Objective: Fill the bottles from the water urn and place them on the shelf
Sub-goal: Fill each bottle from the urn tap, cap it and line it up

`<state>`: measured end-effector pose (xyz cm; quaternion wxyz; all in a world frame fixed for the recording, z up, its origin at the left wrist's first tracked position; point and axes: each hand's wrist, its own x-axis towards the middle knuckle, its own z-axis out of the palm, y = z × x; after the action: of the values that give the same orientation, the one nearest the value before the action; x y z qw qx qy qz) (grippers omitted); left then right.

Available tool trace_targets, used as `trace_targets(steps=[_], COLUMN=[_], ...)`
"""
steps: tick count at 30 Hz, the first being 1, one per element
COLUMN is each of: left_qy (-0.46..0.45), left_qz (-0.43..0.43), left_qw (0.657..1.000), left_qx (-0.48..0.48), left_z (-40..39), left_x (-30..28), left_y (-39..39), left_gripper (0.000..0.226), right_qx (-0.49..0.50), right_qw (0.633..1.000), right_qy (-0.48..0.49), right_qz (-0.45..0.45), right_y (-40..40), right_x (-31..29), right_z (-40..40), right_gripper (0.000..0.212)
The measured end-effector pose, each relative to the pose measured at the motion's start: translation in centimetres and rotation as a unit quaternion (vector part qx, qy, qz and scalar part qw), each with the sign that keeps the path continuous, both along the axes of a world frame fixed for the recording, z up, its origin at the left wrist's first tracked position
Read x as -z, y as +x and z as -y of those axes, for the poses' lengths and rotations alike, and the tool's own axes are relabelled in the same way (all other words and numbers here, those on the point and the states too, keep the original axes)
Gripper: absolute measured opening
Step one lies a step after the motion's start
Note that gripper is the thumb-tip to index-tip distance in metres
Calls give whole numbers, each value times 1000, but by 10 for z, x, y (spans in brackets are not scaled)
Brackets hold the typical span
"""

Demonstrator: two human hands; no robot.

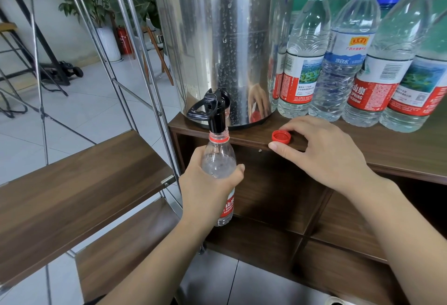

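L hand is wrapped round the bottle mid-body; neck sits just above the grip, under the urn tap. Thin clear plastic, prob. light now, heavier and squashy as it fills, so hold w/o squeezing. R hand pinches the red cap on the cabinet top. Label below the grip partly reads "SPRI…"; the bottles beyond show "SPRING 550ml".

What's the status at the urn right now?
Left hand grips bottle under spigot. Right hand at red cap on cabinet top. Nothing blocking.
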<state>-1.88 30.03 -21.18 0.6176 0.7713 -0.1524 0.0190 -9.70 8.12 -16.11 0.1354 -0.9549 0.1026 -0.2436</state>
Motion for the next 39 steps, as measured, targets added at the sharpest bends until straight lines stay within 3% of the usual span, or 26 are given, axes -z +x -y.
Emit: trace_targets(steps=[39], left_qy=[-5], left_qz=[5], left_qw=[1000], left_qx=[4], left_z=[0], left_x=[2], left_y=[1], left_gripper=[45], right_qx=[-1], right_qw=[1000], right_qy=[5], right_qz=[-1], right_y=[1], right_x=[-1], right_z=[-3], right_gripper=[53])
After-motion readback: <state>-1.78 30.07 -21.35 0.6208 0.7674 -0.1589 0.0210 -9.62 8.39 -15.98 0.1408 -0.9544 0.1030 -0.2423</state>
